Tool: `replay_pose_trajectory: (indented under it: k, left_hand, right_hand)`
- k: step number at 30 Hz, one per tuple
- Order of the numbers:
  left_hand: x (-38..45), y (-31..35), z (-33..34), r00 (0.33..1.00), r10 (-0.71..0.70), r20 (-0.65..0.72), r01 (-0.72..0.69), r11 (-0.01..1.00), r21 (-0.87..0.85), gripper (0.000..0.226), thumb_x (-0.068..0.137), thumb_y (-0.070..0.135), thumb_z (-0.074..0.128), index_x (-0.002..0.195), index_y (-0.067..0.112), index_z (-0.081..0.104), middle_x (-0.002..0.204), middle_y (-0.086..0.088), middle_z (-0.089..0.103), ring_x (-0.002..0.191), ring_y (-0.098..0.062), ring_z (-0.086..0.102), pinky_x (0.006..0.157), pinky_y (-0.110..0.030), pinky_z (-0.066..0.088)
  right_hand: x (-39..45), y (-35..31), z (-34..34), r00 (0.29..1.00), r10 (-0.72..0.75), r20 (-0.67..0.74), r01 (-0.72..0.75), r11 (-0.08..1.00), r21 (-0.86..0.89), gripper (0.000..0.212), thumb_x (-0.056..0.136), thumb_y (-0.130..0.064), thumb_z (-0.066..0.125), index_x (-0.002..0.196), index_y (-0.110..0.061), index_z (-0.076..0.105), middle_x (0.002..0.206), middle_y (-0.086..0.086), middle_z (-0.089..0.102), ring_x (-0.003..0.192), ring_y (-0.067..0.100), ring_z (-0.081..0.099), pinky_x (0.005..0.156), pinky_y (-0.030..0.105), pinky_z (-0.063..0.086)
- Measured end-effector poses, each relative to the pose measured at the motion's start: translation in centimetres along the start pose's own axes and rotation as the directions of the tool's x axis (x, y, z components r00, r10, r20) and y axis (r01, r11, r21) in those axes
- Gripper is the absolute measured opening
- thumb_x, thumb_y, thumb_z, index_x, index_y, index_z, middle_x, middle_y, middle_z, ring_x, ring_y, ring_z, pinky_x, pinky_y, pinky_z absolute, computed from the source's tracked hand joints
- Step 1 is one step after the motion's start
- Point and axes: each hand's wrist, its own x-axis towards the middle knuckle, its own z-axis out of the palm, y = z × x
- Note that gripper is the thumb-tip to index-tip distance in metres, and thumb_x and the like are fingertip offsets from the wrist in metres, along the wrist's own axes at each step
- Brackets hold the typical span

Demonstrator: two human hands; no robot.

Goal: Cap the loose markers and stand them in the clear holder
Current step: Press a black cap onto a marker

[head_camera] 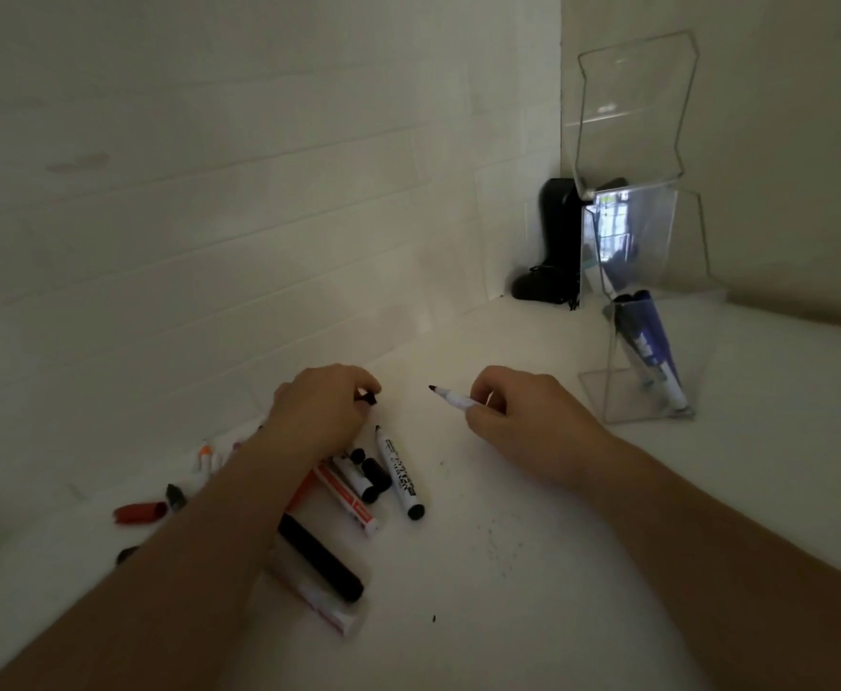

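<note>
My right hand (518,416) grips an uncapped white marker (451,397), its dark tip pointing left. A short gap to the left, my left hand (319,406) pinches a small black cap (367,397) between the fingertips. Under and beside my left forearm lies a pile of loose markers: an uncapped black-and-white marker (401,476), a red-and-white one (346,496), a black one (319,558) and several more. The clear holder (653,361) stands to the right with blue-and-white markers (650,349) leaning inside it.
A loose red cap (139,512) and a dark cap (175,496) lie at the left on the white table. A tall clear acrylic stand (630,117) rises behind the holder in the corner, next to a black object (553,241). White walls close the back and right.
</note>
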Motion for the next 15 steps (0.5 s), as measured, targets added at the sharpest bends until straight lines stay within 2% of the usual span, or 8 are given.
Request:
replay_pose_trajectory:
  k: [2,5,6,8,11,13,15]
  left_hand:
    - [-0.7,0.1,0.1,0.995,0.001,-0.096,-0.023,0.972,-0.232,0.027,0.098,0.019,0.058,0.109,0.041,0.07,0.11,0.004,0.069,0.089,-0.015,0.064,0.079,-0.028,0.051]
    - [-2.1,0.4,0.0,0.975,-0.054,-0.215,-0.052,0.887,-0.459,0.03,0.097,0.013,0.057,0.095,0.04,0.069,0.096,0.011,0.07,0.074,-0.003,0.067,0.061,-0.024,0.054]
    - [-2.6,0.5,-0.1,0.971,-0.067,-0.228,-0.064,0.85,-0.522,0.031,0.096,0.011,0.057,0.093,0.04,0.068,0.094,0.012,0.071,0.073,0.0,0.068,0.06,-0.025,0.057]
    - [-3.1,0.4,-0.1,0.968,-0.056,-0.243,-0.111,0.778,-0.619,0.032,0.096,0.008,0.058,0.098,0.039,0.068,0.095,0.012,0.071,0.077,0.001,0.071,0.069,-0.029,0.06]
    - [-3.7,0.1,-0.2,0.964,-0.022,-0.264,-0.166,0.725,-0.669,0.038,0.096,0.01,0.058,0.112,0.043,0.069,0.098,0.012,0.073,0.085,-0.005,0.071,0.08,-0.024,0.056]
    - [-3.8,0.0,-0.1,0.965,-0.056,-0.258,-0.154,0.676,-0.72,0.033,0.096,0.013,0.06,0.112,0.04,0.072,0.096,0.011,0.076,0.086,-0.013,0.071,0.082,-0.029,0.058]
    - [-3.7,0.2,-0.2,0.975,-0.125,-0.186,-0.091,0.536,-0.839,0.026,0.095,0.012,0.063,0.111,0.029,0.075,0.094,0.003,0.078,0.086,-0.021,0.073,0.08,-0.034,0.06]
  right_hand:
    - [-0.1,-0.1,0.1,1.0,-0.017,0.006,0.017,0.999,0.039,0.018,0.093,-0.051,0.054,0.094,-0.035,0.061,0.078,-0.007,0.066,0.068,0.013,0.061,0.06,0.033,0.051]
    - [-0.3,-0.2,0.3,1.0,-0.031,0.003,0.031,0.997,0.066,0.019,0.095,-0.056,0.054,0.098,-0.04,0.063,0.075,-0.006,0.065,0.063,0.01,0.058,0.057,0.029,0.049]
    - [-0.3,-0.2,0.4,0.999,-0.032,0.001,0.032,0.997,0.07,0.019,0.095,-0.057,0.054,0.098,-0.041,0.063,0.075,-0.005,0.066,0.061,0.008,0.057,0.056,0.028,0.049]
    - [-0.3,-0.3,0.4,0.999,-0.033,-0.005,0.033,0.998,0.06,0.02,0.094,-0.06,0.055,0.099,-0.043,0.064,0.075,-0.006,0.065,0.059,0.006,0.057,0.054,0.024,0.047]
    - [-0.3,-0.2,0.5,0.999,-0.034,-0.019,0.035,0.999,0.039,0.02,0.093,-0.062,0.056,0.099,-0.044,0.064,0.075,-0.007,0.065,0.059,0.005,0.057,0.054,0.021,0.046]
    - [-0.3,-0.2,0.5,0.998,-0.043,-0.036,0.045,0.997,0.057,0.019,0.092,-0.062,0.057,0.098,-0.045,0.064,0.073,-0.007,0.065,0.057,0.003,0.055,0.052,0.02,0.045]
    - [-0.4,-0.3,0.6,0.996,-0.065,-0.059,0.07,0.994,0.089,0.017,0.091,-0.059,0.058,0.098,-0.045,0.065,0.072,-0.006,0.064,0.055,0.002,0.053,0.052,0.019,0.045]
